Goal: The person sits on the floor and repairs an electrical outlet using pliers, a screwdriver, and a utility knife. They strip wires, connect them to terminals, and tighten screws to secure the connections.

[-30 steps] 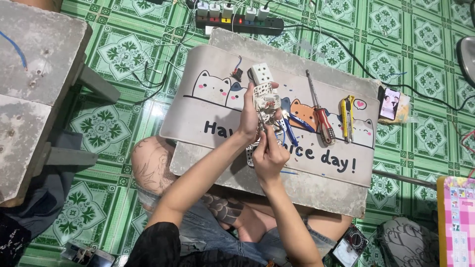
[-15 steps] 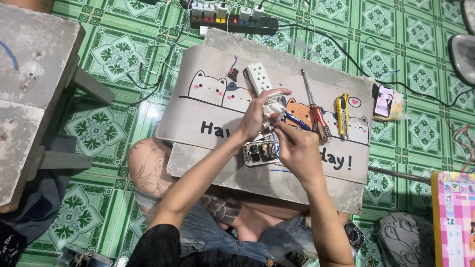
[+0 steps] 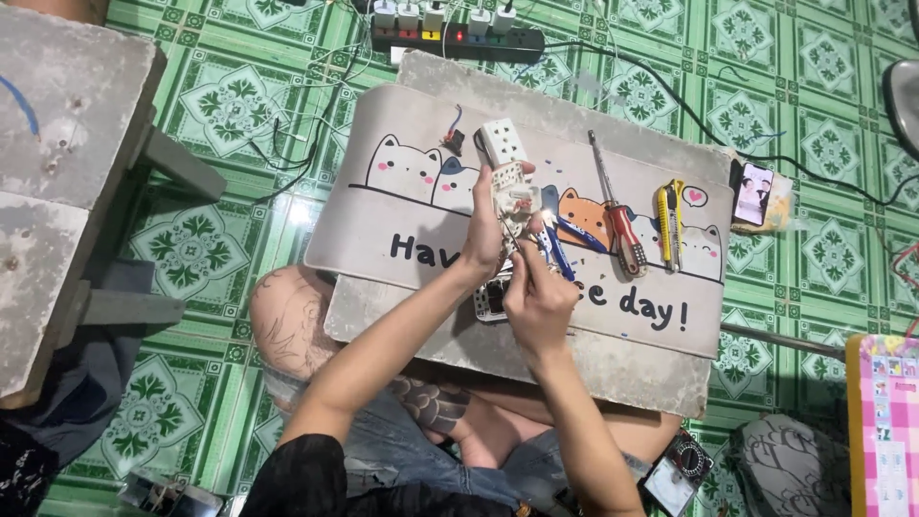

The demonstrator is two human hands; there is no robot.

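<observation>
The left hand [image 3: 486,247] grips a small white socket part [image 3: 517,199] upright above the surface [image 3: 402,239], long axis pointing away from the person. The right hand [image 3: 538,299] sits just below it, fingers pinched on something fine (too small to tell).

Tabletop [image 3: 613,369]: grey slab, worn surface, resting across the seated person's lap above a green patterned tile floor [image 3: 239,105]. Covering most of it: a light mat [image 3: 402,230] printed with cartoon cats and dark lettering.

On the mat:
- white socket strip [image 3: 500,144], near the far edge
- small dark component with wires [image 3: 452,140], beside the strip
- red-handled screwdriver [image 3: 617,215]
- yellow utility knife [image 3: 666,222], just beside the screwdriver
- blue-handled pliers [image 3: 560,251]
- small switch module [image 3: 491,299], near edge
</observation>
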